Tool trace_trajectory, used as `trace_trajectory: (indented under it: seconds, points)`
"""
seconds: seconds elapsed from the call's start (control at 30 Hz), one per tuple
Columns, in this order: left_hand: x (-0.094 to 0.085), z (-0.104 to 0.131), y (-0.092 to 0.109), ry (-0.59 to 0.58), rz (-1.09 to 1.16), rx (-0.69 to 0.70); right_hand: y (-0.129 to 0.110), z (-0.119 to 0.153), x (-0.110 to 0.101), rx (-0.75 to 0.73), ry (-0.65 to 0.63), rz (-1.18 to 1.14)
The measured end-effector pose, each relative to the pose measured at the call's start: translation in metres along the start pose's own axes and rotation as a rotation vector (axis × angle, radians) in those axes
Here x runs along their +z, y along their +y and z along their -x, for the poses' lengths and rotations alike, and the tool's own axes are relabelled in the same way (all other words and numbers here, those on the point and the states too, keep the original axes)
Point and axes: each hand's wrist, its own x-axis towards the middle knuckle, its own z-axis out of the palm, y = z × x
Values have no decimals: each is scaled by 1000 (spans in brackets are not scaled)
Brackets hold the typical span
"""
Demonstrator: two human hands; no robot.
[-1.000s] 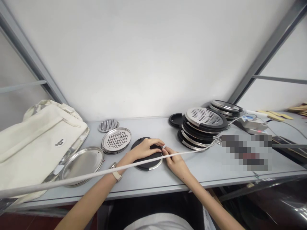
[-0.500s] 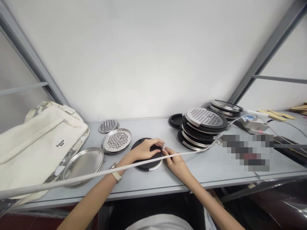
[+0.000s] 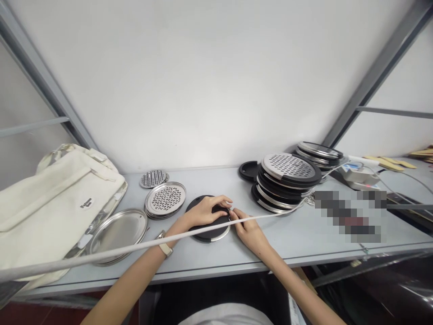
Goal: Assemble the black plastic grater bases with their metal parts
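Note:
A round black disc [image 3: 211, 233] with a silvery rim lies flat on the table in front of me. My left hand [image 3: 207, 212] rests over it, thumb and fingertips closed at its right edge. There my right hand [image 3: 249, 230] pinches a small metal ring [image 3: 229, 218], which the fingers partly cover. Both sets of fingertips meet at this ring. Left of the disc sits a stack of round metal grater plates [image 3: 165, 198]. Nearer to me on that side are plain round metal plates [image 3: 120, 232].
A white cord [image 3: 189, 234] crosses above my wrists. To the right stands a tall stack of black-rimmed grater discs [image 3: 289, 180], with another stack [image 3: 320, 153] behind. A cream canvas bag [image 3: 57, 194] fills the left end. Smaller grater plates [image 3: 153, 178] lie by the wall.
The fingertips stay together at the ring with barely any movement. The view has shifted very slightly; the plates and stacks stay where they were.

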Motion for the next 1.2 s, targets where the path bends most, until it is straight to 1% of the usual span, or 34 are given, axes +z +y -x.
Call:
trace_trajectory:
  seconds: [0.3, 0.47, 0.63, 0.8, 1.03, 1.2]
  points:
    - [-1, 0, 2, -8, -16, 26, 1, 1, 0, 21, -11, 10]
    - [-1, -1, 0, -16, -26, 19, 3, -1, 1, 30, -7, 1]
    - [0, -1, -1, -25, -24, 8, 1, 0, 1, 33, -1, 40]
    - [0, -1, 1, -22, -19, 2, 0, 1, 1, 22, 19, 71]
    - [-1, 0, 3, -14, -1, 3, 1, 1, 1, 17, -17, 47]
    - [0, 0, 1, -19, 4, 7, 0, 2, 1, -14, -5, 51]
